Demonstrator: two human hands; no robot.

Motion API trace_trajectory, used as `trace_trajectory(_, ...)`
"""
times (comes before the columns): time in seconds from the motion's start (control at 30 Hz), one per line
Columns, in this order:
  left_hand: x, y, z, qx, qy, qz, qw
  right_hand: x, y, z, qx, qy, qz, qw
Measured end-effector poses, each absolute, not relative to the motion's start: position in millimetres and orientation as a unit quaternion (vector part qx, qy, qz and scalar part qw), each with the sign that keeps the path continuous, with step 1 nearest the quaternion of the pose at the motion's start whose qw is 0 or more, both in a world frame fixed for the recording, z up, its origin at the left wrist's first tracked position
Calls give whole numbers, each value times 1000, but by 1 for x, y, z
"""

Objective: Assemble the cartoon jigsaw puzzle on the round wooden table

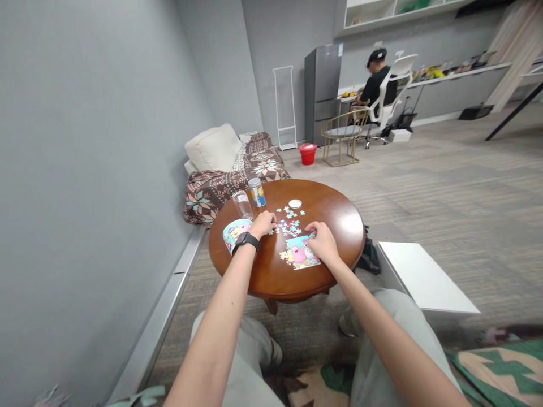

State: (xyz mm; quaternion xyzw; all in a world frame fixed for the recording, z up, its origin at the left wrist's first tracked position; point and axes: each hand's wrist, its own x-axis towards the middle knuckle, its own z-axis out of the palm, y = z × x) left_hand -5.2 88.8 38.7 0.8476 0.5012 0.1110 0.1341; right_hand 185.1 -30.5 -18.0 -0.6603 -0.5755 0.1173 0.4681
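A partly assembled jigsaw puzzle (299, 254) with a pink cartoon figure lies near the front of the round wooden table. My right hand (323, 242) rests at its upper right corner, thumb and bent fingers apart. Loose puzzle pieces (290, 228) are heaped just behind the puzzle. At the heap's left side is my left hand (263, 224), fingertips drawn together low over the pieces; what they pinch, if anything, is too small to make out. Under my left wrist, a colourful picture card (233, 233) is partly covered by the arm and its black watch.
On the round table (343, 212) stand a clear glass (242, 204), a printed can (257, 193) and a white round lid (295, 203). A white box (426, 274) is on the right. Farther back are a covered sofa, a red bucket (307, 154) and a seated person (379, 85).
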Motion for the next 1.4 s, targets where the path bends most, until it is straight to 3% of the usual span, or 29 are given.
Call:
trace_trajectory(0.23,-4,68,51,831,497,183,171,186,-31,-16,-661,-576,125,464)
trace_trajectory(0.33,-8,46,50,798,460,294,255,185,-32,-14,-662,-571,131,468)
trace_trajectory(0.67,-33,-33,31,591,425,408,550,187,-35,-14,-638,-560,148,507)
trace_trajectory(0.8,-30,-40,27,499,415,444,618,188,-35,-16,-630,-572,141,507)
trace_trajectory(1.1,-30,-43,16,515,448,447,578,191,-35,-14,-648,-587,137,466)
trace_trajectory(1.4,-32,-40,11,501,421,475,588,194,-34,-15,-629,-594,136,482)
